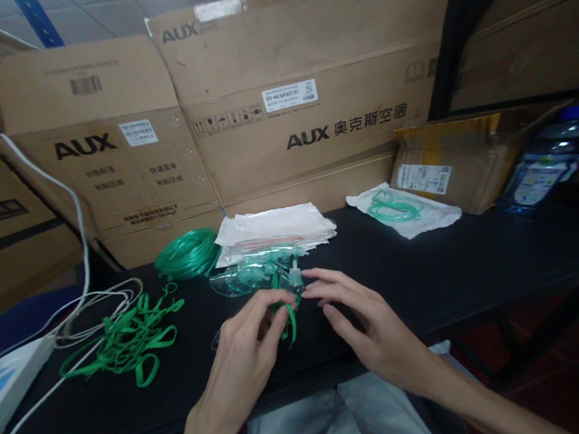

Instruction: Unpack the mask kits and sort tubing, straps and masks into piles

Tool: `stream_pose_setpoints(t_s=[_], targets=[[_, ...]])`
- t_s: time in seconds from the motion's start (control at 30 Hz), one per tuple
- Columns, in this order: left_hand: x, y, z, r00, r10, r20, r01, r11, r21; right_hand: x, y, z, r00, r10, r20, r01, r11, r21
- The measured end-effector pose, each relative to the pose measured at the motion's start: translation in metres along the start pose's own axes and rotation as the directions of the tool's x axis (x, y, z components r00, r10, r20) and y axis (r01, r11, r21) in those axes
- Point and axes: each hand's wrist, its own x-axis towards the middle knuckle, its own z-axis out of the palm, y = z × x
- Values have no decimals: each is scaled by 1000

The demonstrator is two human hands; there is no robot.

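Observation:
My left hand (252, 347) and my right hand (361, 325) meet over a clear green-tinted plastic mask (254, 276) lying on the black table (448, 264). The left hand's fingers pinch a green elastic strap (291, 320) that hangs from the mask. The right hand's fingertips press on the mask's small white fitting (295, 277), fingers held close together. A pile of loose green straps (123, 337) lies to the left. A coil of green tubing (187, 253) sits behind it.
A stack of clear plastic bags (275, 228) lies behind the mask. A bagged green tubing set (402, 211) rests at the back right, beside a taped cardboard parcel (456, 164). Large cardboard boxes (305, 95) wall off the back. White cables (83, 307) and a power strip (7, 386) lie left.

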Motion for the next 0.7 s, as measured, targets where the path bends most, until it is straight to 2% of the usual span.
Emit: stream_pose_setpoints(t_s=[0.07,0.2,0.3,0.5,0.6,0.7], targets=[[-1,0,0,999,41,12,-41,998,-49,0,4,4,995,101,-22,-98,989,107],[0,4,0,981,175,83,-166,980,-113,3,10,9,968,247,36,-241,887,394],[1,6,1,972,203,123,-187,974,-126,5,12,9,960,271,64,-273,866,420],[3,6,2,970,176,167,-164,983,-82,5,10,9,958,284,-30,-242,862,445],[3,9,3,969,174,177,-170,985,-39,6,10,8,940,333,-73,-264,846,464],[0,11,5,979,154,132,-155,988,1,8,13,8,913,388,-128,-292,840,457]])
